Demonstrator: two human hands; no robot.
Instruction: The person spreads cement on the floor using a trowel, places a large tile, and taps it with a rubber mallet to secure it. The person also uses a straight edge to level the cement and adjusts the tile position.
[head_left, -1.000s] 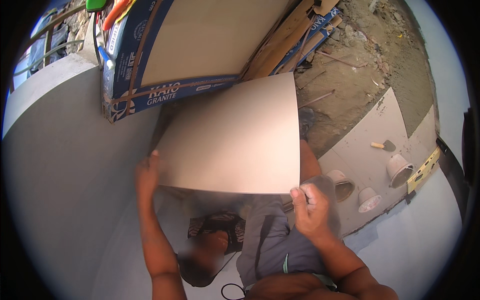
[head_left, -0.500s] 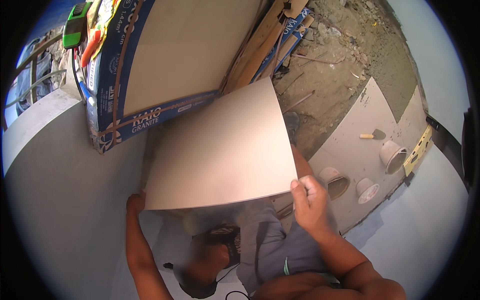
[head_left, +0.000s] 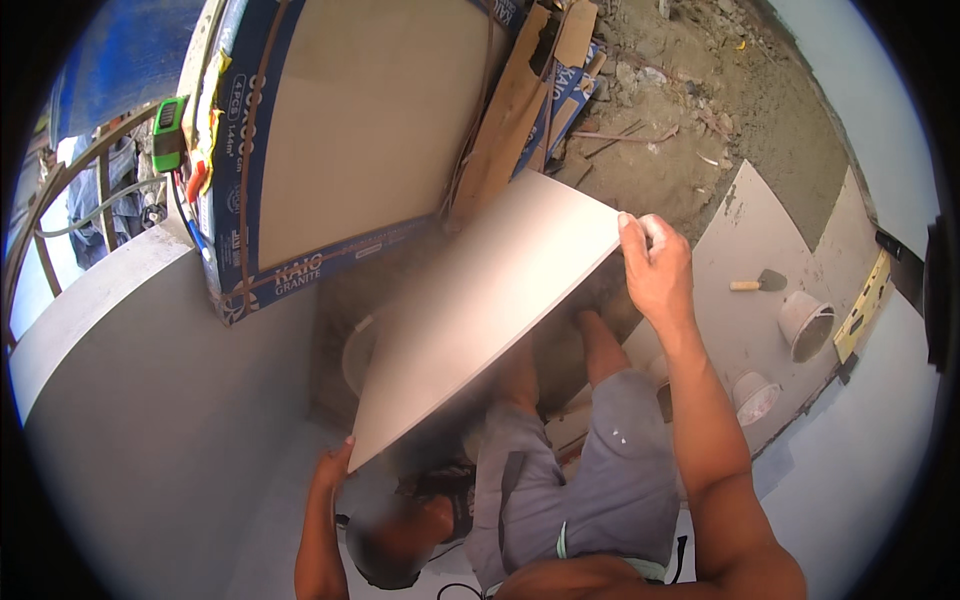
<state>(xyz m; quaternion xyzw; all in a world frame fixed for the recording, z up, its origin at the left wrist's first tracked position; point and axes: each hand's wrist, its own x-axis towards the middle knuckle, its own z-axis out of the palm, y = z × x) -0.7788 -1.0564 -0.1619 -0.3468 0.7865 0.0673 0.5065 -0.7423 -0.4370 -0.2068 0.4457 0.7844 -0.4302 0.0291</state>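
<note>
A large pale square floor tile [head_left: 490,290] is held up in both hands, tilted, with its right end higher in the picture than its left. My right hand [head_left: 655,265] is closed on its right corner, thumb on the upper face. My left hand [head_left: 330,463] grips the opposite near corner, its fingers partly hidden by the edge. Beyond the tile leans a blue-edged carton of tiles [head_left: 375,120], bound with brown straps. Behind the tile's left edge, a round pale rim [head_left: 358,355] shows in part.
Laid tiles [head_left: 735,230] at the right carry a trowel [head_left: 760,283], a bucket [head_left: 805,325] and a small tub [head_left: 752,395]. Sandy rubble [head_left: 665,120] lies beyond. A low grey wall [head_left: 150,390] bounds the left. A person in a dark cap [head_left: 385,570] is close below the tile.
The tile has turned: its right corner rose up and right with my right hand, while my left hand moved right and toward me. Both hands keep their hold.
</note>
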